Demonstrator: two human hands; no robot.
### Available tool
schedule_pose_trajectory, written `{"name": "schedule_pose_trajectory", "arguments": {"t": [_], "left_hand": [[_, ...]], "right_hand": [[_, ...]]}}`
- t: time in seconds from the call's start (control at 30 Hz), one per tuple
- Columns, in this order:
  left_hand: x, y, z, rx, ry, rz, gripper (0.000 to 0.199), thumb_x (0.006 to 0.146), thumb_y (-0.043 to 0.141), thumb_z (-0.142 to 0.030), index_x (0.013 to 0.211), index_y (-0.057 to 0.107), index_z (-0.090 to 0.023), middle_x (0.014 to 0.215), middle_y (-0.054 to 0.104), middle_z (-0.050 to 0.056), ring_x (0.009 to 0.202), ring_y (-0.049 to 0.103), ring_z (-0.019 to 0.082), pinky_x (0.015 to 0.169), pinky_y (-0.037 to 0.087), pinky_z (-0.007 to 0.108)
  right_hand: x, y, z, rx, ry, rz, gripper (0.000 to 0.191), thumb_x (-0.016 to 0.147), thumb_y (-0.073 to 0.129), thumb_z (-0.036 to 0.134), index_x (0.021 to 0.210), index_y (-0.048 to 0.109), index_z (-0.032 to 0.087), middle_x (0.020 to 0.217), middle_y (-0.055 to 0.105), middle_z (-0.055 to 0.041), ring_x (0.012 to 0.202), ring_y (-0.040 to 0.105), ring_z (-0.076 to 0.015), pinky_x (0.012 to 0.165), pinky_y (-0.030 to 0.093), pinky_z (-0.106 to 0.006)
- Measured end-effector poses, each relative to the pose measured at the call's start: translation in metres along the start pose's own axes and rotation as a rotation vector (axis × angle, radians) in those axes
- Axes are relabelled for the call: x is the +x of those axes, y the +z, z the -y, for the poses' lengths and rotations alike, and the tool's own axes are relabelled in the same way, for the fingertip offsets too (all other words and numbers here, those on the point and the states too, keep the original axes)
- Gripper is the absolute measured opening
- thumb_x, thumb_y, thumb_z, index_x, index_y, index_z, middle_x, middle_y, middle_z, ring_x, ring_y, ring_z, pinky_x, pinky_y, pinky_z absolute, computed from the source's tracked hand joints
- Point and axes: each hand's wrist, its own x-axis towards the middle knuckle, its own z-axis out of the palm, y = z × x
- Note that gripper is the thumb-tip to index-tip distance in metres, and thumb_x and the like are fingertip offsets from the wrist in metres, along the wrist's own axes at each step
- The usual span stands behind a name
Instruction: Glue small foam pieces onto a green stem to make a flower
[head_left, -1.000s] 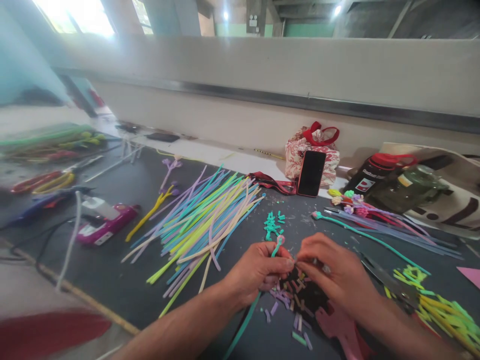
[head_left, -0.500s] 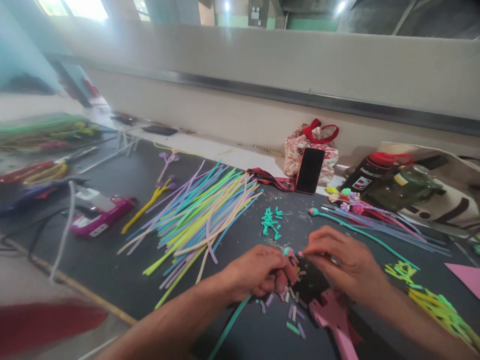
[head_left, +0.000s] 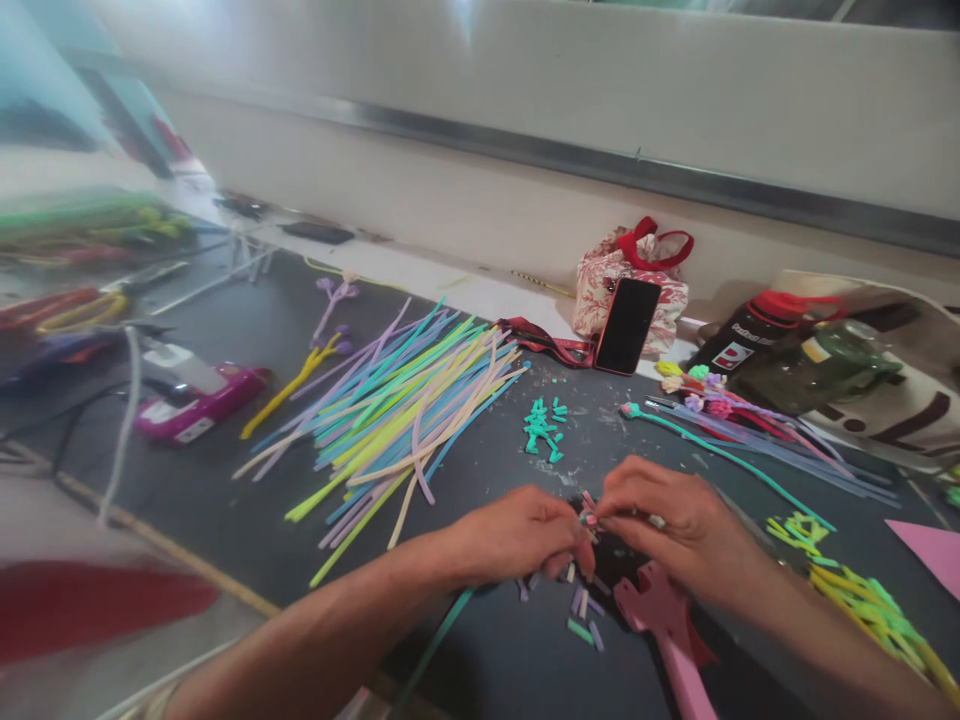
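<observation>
My left hand (head_left: 517, 535) is closed around a green stem (head_left: 442, 640) that looks like a pipe cleaner; its lower end runs down toward the table edge. At the fingertips is the stem's small pink and teal head (head_left: 587, 518), partly hidden by fingers. My right hand (head_left: 667, 510) pinches a small pink piece (head_left: 592, 520) against that head, thumb and forefinger together. Short lilac, cream and green cut pieces (head_left: 581, 602) lie below my hands. A pink tool with a notched head (head_left: 664, 625) lies under my right wrist.
A wide bundle of pastel sticks (head_left: 405, 420) covers the table's left middle, with teal pieces (head_left: 541, 430) beside it. A phone (head_left: 628, 325) leans on a patterned bag (head_left: 592, 290). Bottle (head_left: 742, 335) and finished stems (head_left: 772, 430) are right; a corded magenta device (head_left: 199, 405) is left.
My right hand has brought the pink piece leftward onto the stem's head, and the hands are now closer together. The view has tilted downward a little.
</observation>
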Motion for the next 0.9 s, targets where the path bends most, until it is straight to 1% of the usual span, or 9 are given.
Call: {"name": "schedule_pose_trajectory", "arguments": {"t": [0.23,0.47,0.6,0.73,0.9], "left_hand": [[-0.0008,-0.0008,0.0002,0.071,0.024,0.009,0.030,0.077,0.039,-0.026,0.076,0.067,-0.015,0.051,0.047,-0.004,0.048,0.042,0.008,0.045,0.032,0.017],[-0.0018,-0.0009,-0.0029,0.234,0.036,-0.004,0.032,0.078,0.037,-0.025,0.078,0.068,-0.016,0.052,0.049,-0.004,0.048,0.043,0.008,0.046,0.032,0.016],[-0.0019,-0.0001,-0.0049,0.313,0.042,-0.020,0.030,0.078,0.038,-0.023,0.075,0.067,-0.016,0.050,0.046,-0.005,0.047,0.041,0.008,0.044,0.029,0.016],[-0.0018,0.0005,-0.0059,0.394,0.040,-0.070,0.025,0.075,0.045,-0.029,0.068,0.064,-0.014,0.049,0.042,-0.006,0.049,0.040,0.007,0.044,0.027,0.016],[-0.0014,0.0003,-0.0049,0.414,0.057,-0.065,0.031,0.079,0.038,-0.026,0.074,0.066,-0.016,0.052,0.046,-0.006,0.051,0.041,0.007,0.048,0.028,0.016]], "right_hand": [[-0.0016,0.0031,-0.0009,-0.099,-0.029,0.030,0.015,0.084,0.049,0.017,0.083,0.063,0.021,0.080,0.058,-0.0027,0.073,0.057,-0.0122,0.063,0.044,-0.022],[-0.0019,0.0039,0.0009,-0.188,-0.042,0.073,0.017,0.085,0.047,0.016,0.085,0.063,0.022,0.081,0.059,-0.0032,0.073,0.056,-0.0133,0.063,0.041,-0.023],[-0.0018,0.0054,0.0005,-0.272,-0.063,0.056,0.016,0.084,0.048,0.017,0.083,0.063,0.022,0.080,0.058,-0.0027,0.072,0.054,-0.0138,0.062,0.039,-0.024],[-0.0015,0.0069,0.0012,-0.330,-0.100,0.028,0.015,0.085,0.048,0.019,0.083,0.062,0.022,0.082,0.058,-0.0024,0.072,0.054,-0.0143,0.061,0.037,-0.025],[-0.0019,0.0082,0.0035,-0.355,-0.091,0.019,0.016,0.086,0.047,0.020,0.082,0.063,0.022,0.082,0.059,-0.0023,0.073,0.054,-0.0149,0.062,0.036,-0.027]]}}
